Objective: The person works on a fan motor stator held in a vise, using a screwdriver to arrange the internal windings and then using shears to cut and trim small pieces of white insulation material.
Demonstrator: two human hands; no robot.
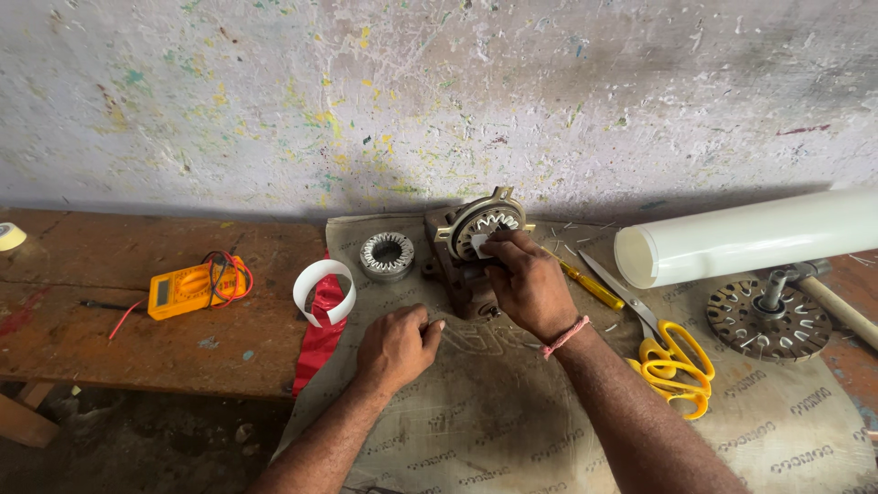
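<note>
Upper centre: dull grey metal stator (485,233) w/ white paper slip. Matt woven sack cloth (512,412) beneath. Glossy yellow plastic scissor handles (675,370) at right; rough worn wood bench (137,338) at left.

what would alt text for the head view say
A person's right hand presses a white slip into a slotted motor stator on a sackcloth-covered bench, left hand resting fisted beside it; yellow scissors and a yellow multimeter lie nearby.

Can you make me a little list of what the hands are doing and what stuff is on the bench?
left hand: fist resting on the sack cloth
right hand: fingers pressing a small white slip at the toothed metal core
beside core: smaller metal ring
right side: yellow scissors, screwdriver, white tube, slotted disc
left side: yellow meter, curled white strip
</note>
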